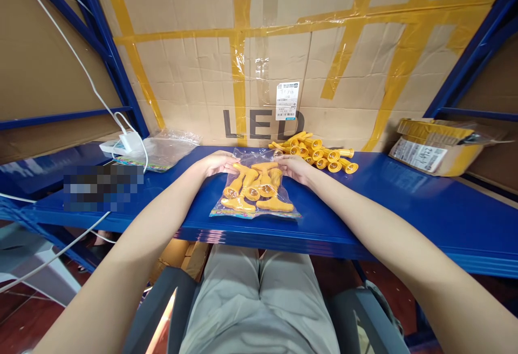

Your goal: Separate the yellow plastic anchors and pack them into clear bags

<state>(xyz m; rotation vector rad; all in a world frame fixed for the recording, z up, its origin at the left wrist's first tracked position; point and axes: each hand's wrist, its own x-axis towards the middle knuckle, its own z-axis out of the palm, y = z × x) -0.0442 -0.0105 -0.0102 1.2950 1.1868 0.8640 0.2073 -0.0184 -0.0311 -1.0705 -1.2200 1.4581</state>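
A clear plastic bag [259, 186] lies on the blue shelf in front of me, with several yellow plastic pieces [243, 181] inside. Some of these have T-shaped handles, others flared round ends. At the bag's upper left corner, my left hand [218, 163] pinches the plastic. My right hand [294, 168] grips the upper right corner, its fingertips partly behind the film. Just beyond my right hand sits a loose pile of similar yellow pieces [319, 151], round ends facing me.
The blue shelf [388, 208] is backed by a large taped carton [194, 79]. Flat clear bags [170, 146] and a white power strip [121, 146] with cables lie left, by a pixelated object [103, 186]. A small taped box [437, 146] stands at right.
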